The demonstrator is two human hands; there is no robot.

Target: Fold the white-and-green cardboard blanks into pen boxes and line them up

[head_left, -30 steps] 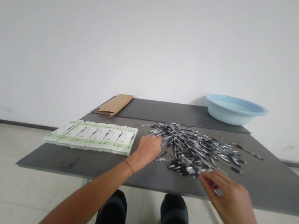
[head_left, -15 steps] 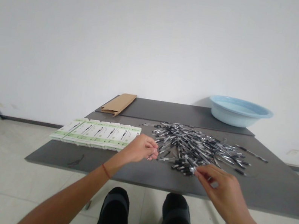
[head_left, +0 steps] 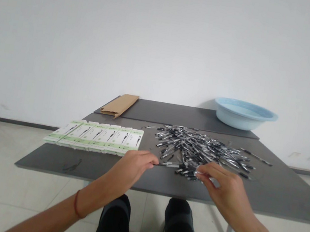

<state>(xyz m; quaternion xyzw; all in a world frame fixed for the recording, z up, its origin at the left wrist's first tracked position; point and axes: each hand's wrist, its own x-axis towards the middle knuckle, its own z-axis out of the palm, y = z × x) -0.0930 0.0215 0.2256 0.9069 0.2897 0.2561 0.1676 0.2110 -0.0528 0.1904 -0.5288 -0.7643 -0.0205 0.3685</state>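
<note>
A heap of clear pens with black grips and caps [head_left: 197, 147] lies in front of me on the dark table. At its near left side, my left hand [head_left: 139, 165] is pinched on the thin end of a pen [head_left: 172, 165] that points toward the heap. My right hand [head_left: 220, 178] is at the near edge of the pens, thumb and fingertips closed on a pen whose clear part shows at the fingertips; most of it is hidden. Green-and-white flat boxes with a pen pictured on them [head_left: 98, 136] lie in an overlapping row left of my left hand.
A brown paper bag [head_left: 119, 105] lies flat at the back left. On the back right stands a light blue basin [head_left: 242, 116] near the wall. A lone pen [head_left: 256, 157] is to the right of the heap. My knees are under the table's front edge [head_left: 148, 191].
My left hand has moved slightly left and down, its fingers now closed at the pen's end. My right hand remains pinched by the heap. The view has shifted a little.
</note>
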